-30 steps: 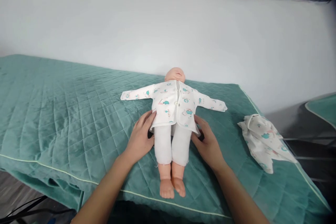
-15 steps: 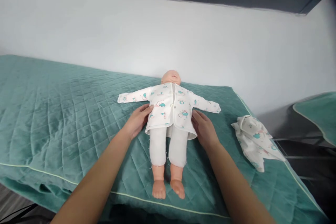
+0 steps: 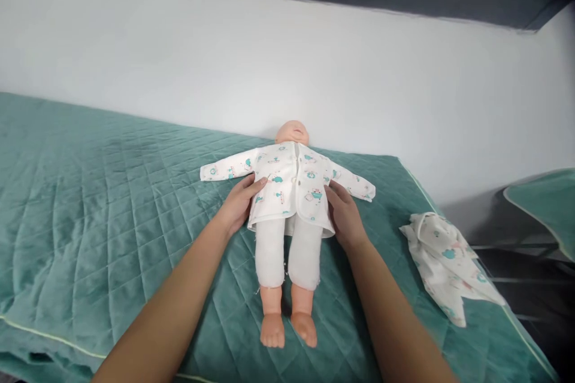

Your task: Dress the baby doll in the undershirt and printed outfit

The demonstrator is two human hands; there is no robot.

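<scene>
A green quilted cover (image 3: 135,209) is spreading across the scene from the left, with a white wall (image 3: 287,60) rising behind it. The left hand (image 3: 240,203) is cupping one side of the doll (image 3: 304,257), its thumb pressing on the printed jacket (image 3: 278,194); whether the hidden fingers are clamping, I cannot tell. The doll is lying face up in the middle, head far, feet near, sleeves spreading sideways. The right hand (image 3: 347,212) is touching the jacket's right side, its grip likewise unclear. Farther right, crumpled printed clothing (image 3: 449,269) is lying near the cover's edge.
</scene>
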